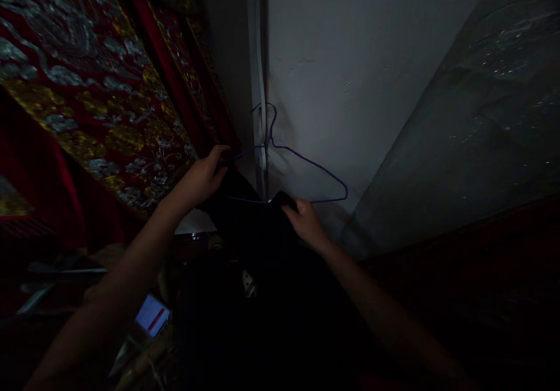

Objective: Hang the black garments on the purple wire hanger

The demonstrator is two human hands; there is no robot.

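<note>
A thin purple clothes hanger (312, 162) hangs in front of a pale upright strip, its hook at the strip. Black clothing (245, 210) covers the hanger's left end, while the right end is bare. My left hand (203, 178) is closed around the cloth at the left shoulder of the hanger. Lower and to the right, my right hand (304, 219) pinches an edge of the same black clothing near the hanger's bottom bar. The garment's exact kind is lost in the dark, and its lower part merges with black below.
Red cloth with gold and silver embroidery (122, 105) hangs at the left. Behind the hanger stands a pale wall (332, 58), with a shiny clear sheet (481, 117) at the right. A lit phone screen (152, 315) glows among dim clutter at the lower left.
</note>
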